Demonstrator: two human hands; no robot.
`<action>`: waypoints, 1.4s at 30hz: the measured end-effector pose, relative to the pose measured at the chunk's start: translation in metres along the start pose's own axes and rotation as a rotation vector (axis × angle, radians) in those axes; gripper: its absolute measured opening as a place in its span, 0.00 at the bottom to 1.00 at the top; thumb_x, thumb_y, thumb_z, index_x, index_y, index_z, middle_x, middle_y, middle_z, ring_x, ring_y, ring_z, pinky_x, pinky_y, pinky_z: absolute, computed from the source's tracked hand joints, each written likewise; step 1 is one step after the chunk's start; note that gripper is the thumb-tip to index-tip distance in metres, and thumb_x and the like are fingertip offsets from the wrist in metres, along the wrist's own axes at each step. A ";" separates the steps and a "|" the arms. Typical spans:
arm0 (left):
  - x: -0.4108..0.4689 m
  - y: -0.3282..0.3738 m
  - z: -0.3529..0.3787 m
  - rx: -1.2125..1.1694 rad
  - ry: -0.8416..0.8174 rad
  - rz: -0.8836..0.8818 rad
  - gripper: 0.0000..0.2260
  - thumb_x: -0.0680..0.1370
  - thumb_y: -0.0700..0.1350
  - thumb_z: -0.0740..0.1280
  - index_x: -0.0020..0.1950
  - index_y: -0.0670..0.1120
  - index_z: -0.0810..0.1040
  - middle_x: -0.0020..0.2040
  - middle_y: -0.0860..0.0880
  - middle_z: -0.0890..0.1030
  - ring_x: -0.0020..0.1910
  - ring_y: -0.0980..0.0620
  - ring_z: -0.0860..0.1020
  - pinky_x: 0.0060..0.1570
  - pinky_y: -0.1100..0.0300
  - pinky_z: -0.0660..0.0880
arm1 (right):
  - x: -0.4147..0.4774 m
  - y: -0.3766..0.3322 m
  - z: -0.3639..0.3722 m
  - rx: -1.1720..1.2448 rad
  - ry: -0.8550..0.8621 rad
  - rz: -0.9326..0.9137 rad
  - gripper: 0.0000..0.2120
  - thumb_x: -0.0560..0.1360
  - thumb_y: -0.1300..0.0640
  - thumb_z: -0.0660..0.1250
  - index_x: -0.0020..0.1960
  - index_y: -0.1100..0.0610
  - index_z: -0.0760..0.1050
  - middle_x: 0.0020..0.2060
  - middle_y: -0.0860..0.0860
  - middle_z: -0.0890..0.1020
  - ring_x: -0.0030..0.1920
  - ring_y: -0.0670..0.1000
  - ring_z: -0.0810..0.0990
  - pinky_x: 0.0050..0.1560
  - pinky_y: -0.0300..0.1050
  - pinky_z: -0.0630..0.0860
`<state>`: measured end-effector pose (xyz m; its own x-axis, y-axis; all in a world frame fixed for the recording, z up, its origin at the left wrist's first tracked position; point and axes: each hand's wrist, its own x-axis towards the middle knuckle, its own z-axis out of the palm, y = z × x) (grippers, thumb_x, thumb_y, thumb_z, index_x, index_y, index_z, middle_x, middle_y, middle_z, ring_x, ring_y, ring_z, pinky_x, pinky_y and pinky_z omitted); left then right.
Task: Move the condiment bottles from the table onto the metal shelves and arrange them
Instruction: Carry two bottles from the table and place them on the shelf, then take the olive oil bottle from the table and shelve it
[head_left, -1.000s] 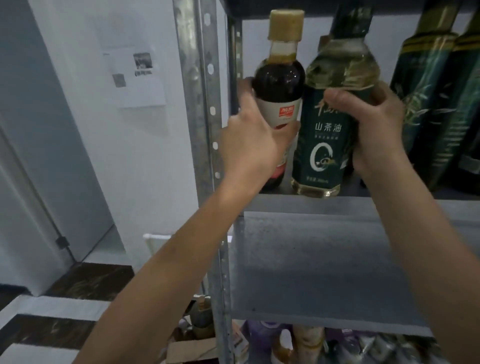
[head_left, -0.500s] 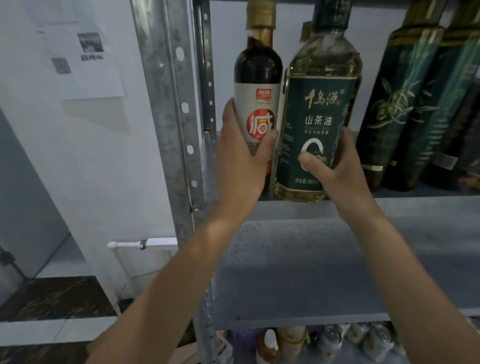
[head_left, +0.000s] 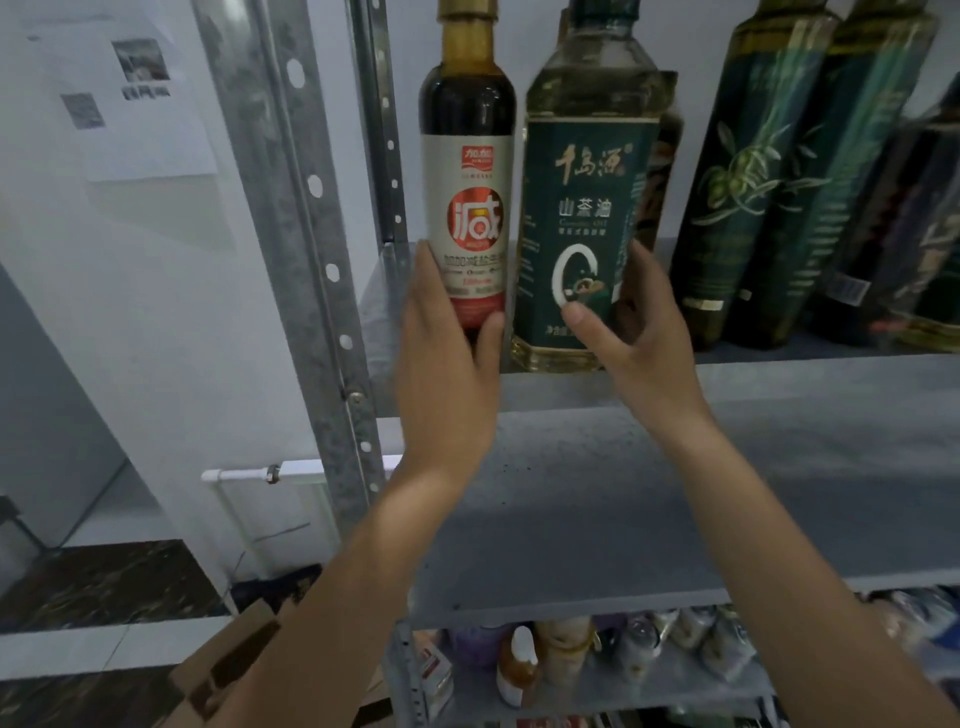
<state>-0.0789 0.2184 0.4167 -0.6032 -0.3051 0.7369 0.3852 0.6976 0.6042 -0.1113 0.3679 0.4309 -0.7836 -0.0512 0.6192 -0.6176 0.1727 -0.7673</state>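
A dark soy sauce bottle (head_left: 470, 208) with a gold cap and a white-and-red label stands at the left end of the metal shelf (head_left: 779, 379). My left hand (head_left: 447, 374) wraps its lower part, thumb on the right side. Right beside it stands a camellia oil bottle (head_left: 582, 197) with a dark green label. My right hand (head_left: 644, 353) holds it near the base, thumb on the front and fingers round the right side. The two bottles nearly touch.
Tall dark green olive oil bottles (head_left: 748, 182) fill the shelf to the right. The perforated steel upright (head_left: 311, 260) stands just left of my left hand. A lower shelf holds several small bottles (head_left: 571, 654). A cardboard box (head_left: 228, 670) sits on the floor at bottom left.
Both hands have slid down from the bottles' shoulders to their bases. The bottles now stand upright on the shelf with labels facing front.
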 end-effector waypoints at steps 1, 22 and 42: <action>-0.015 -0.001 -0.002 0.040 0.045 0.045 0.28 0.81 0.50 0.60 0.77 0.44 0.54 0.74 0.43 0.62 0.72 0.50 0.62 0.66 0.61 0.60 | -0.010 0.004 -0.005 -0.066 0.000 -0.007 0.38 0.70 0.43 0.71 0.74 0.52 0.60 0.70 0.45 0.69 0.69 0.43 0.68 0.68 0.48 0.69; -0.333 0.176 0.273 0.352 -1.149 0.694 0.31 0.60 0.58 0.78 0.59 0.45 0.80 0.53 0.41 0.81 0.47 0.41 0.81 0.44 0.47 0.79 | -0.356 0.130 -0.368 -1.209 0.147 0.660 0.26 0.69 0.49 0.75 0.64 0.54 0.73 0.57 0.51 0.80 0.55 0.54 0.80 0.56 0.53 0.77; -0.555 0.458 0.391 -0.475 -1.334 1.672 0.32 0.56 0.54 0.82 0.57 0.45 0.82 0.51 0.42 0.83 0.48 0.42 0.82 0.47 0.42 0.79 | -0.562 0.019 -0.506 -1.241 1.251 1.485 0.26 0.77 0.49 0.64 0.72 0.52 0.63 0.66 0.47 0.72 0.65 0.49 0.70 0.66 0.43 0.66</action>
<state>0.1593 0.9608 0.1660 0.4617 0.8852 0.0570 0.8870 -0.4611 -0.0246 0.3514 0.8979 0.1532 0.2177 0.9744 0.0569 0.8548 -0.1622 -0.4930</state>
